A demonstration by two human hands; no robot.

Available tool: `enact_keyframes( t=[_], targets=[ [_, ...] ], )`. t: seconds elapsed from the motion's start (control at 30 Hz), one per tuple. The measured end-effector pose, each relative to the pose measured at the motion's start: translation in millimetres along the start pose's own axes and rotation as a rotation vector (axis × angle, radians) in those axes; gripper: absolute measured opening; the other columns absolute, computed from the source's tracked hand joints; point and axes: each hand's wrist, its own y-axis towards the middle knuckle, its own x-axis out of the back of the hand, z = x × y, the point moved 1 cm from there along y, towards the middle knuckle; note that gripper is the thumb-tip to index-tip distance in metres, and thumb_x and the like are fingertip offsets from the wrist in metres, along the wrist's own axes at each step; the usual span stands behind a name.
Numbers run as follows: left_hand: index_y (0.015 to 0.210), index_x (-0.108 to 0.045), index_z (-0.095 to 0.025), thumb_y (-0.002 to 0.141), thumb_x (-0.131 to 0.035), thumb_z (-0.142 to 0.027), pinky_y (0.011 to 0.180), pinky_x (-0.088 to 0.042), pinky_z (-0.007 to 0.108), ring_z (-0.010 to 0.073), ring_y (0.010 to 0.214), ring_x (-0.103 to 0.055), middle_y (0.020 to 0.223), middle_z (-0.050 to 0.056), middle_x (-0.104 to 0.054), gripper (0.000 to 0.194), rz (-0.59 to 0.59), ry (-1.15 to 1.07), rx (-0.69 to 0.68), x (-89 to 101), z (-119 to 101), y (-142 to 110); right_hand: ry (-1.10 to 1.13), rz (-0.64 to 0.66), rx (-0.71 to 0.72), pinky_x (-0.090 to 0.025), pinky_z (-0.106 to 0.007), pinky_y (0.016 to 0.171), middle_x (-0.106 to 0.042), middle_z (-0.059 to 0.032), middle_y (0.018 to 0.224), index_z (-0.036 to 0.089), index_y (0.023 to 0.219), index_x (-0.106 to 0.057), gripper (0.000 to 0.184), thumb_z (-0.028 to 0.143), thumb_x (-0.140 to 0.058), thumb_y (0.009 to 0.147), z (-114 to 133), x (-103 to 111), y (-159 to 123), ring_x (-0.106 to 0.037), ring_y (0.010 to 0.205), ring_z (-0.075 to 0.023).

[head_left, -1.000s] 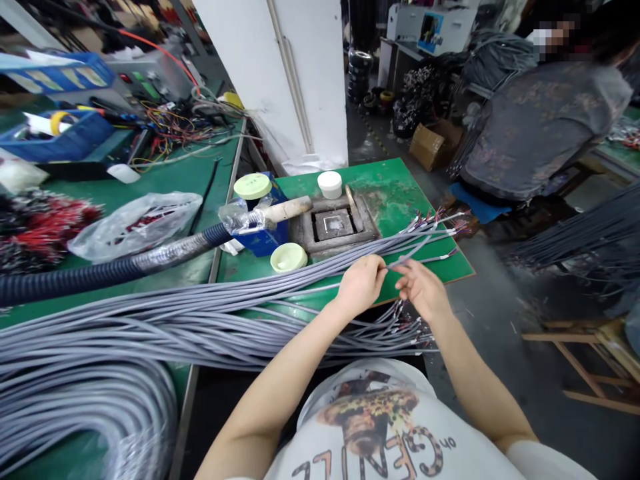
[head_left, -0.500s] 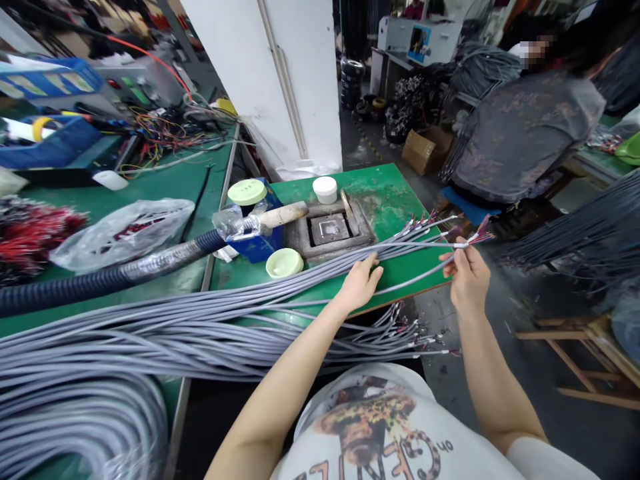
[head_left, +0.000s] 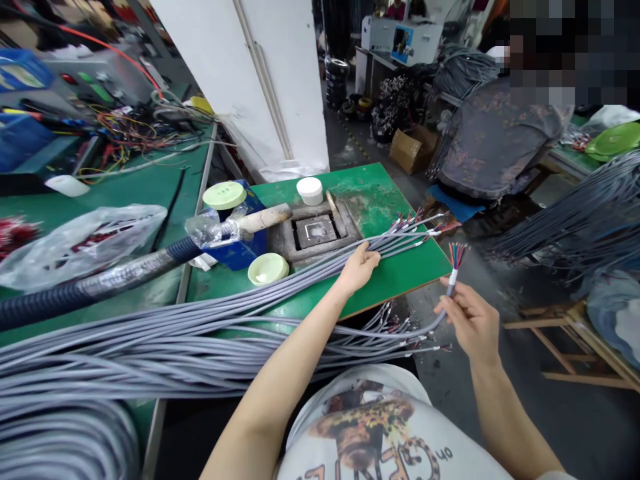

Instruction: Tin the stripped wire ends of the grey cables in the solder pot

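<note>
My left hand (head_left: 357, 270) rests on a long bundle of grey sheathed cables (head_left: 150, 353) that runs across the green mat (head_left: 380, 293). My right hand (head_left: 470, 320) grips one grey cable (head_left: 443, 313) beyond the mat's near edge, and its stripped end (head_left: 456, 257) of coloured cores points up. Just beyond the left hand sits a square metal solder pot (head_left: 315, 232). Around the pot stand a white jar (head_left: 310, 191), a pale green dish (head_left: 268, 269) and a wooden-handled tool (head_left: 265, 217) attached to a corrugated hose.
A blue box (head_left: 235, 250) with a pale green lid (head_left: 224, 195) stands left of the pot. A neighbouring bench holds a plastic bag (head_left: 83, 247) and tangled wires (head_left: 133, 130). A seated co-worker (head_left: 500, 127) is at right. A wooden stool (head_left: 565, 340) stands on the floor.
My right hand has moved nearer me and off the mat, drawing one cable away from the others and turning its stripped end upward. My left hand has shifted only slightly.
</note>
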Motion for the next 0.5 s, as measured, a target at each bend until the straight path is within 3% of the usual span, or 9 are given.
enact_keyframes(
  t=[0.1,0.2,0.3,0.4,0.5],
  targets=[
    [0.124,-0.055,-0.012,0.08,-0.062,-0.028,0.069,-0.046,0.026,0.014,0.08,-0.062,0.103,0.01,-0.069,0.048,0.034,-0.033,-0.048,-4.8,-4,-10,-0.076,0.083,0.092,-0.048,-0.024,0.055,-0.068,-0.0006,0.069,0.019,0.122,-0.06,0.035,0.031,-0.056,0.088,6,2,-8,-0.06,0.056,-0.0124],
    [0.102,-0.067,-0.011,0.078,-0.067,-0.032,0.073,-0.047,0.027,0.0135,0.077,-0.062,0.092,0.009,-0.072,0.032,0.127,-0.175,-0.09,-9.9,-12,-34,-0.113,0.225,0.207,-0.049,-0.023,0.058,-0.067,0.0,0.068,0.019,0.12,-0.059,0.031,0.028,-0.052,0.091,10,-3,-8,-0.061,0.056,-0.012],
    [0.092,-0.07,-0.012,0.076,-0.072,-0.035,0.07,-0.048,0.025,0.0123,0.071,-0.063,0.08,0.006,-0.071,0.028,0.192,-0.366,-0.07,-12.3,-21,-62,-0.113,0.339,0.344,-0.051,-0.024,0.065,-0.07,-0.0027,0.079,0.02,0.121,-0.058,0.03,0.024,-0.049,0.092,13,-12,-3,-0.064,0.066,-0.0132],
    [0.087,-0.07,-0.013,0.07,-0.077,-0.037,0.064,-0.048,0.023,0.0093,0.062,-0.06,0.074,0.004,-0.069,0.031,0.173,-0.554,-0.007,-9.3,-25,-80,-0.116,0.486,0.441,-0.052,-0.026,0.074,-0.071,-0.0062,0.095,0.021,0.124,-0.056,0.032,0.023,-0.047,0.093,18,-21,4,-0.066,0.079,-0.0153],
    [0.082,-0.069,-0.012,0.061,-0.083,-0.04,0.059,-0.046,0.021,0.0072,0.055,-0.056,0.068,0.002,-0.066,0.037,0.16,-0.665,0.038,-2.8,-25,-89,-0.143,0.592,0.501,-0.051,-0.026,0.074,-0.071,-0.0066,0.094,0.021,0.124,-0.056,0.032,0.023,-0.045,0.094,26,-29,9,-0.065,0.08,-0.0158]
  ],
)
